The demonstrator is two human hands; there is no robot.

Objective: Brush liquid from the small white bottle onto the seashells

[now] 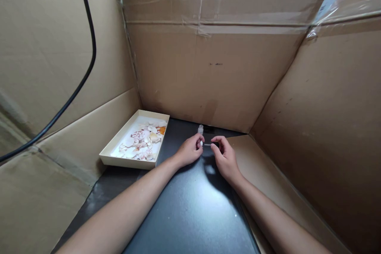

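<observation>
In the head view, the left hand (190, 150) pinched a small white piece (201, 143) between nearly closed fingers; the right hand (225, 159) held thumb and forefinger slightly apart at a blurred thin stick (207, 145), grip unclear. Beyond the left fingers stood a bottle (200, 128), base hidden.

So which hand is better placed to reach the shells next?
Probably the left hand: it is nearer the tray of shells, whereas the right hand would have to cross over it. The left does seem to pinch a small white thing, though.
</observation>
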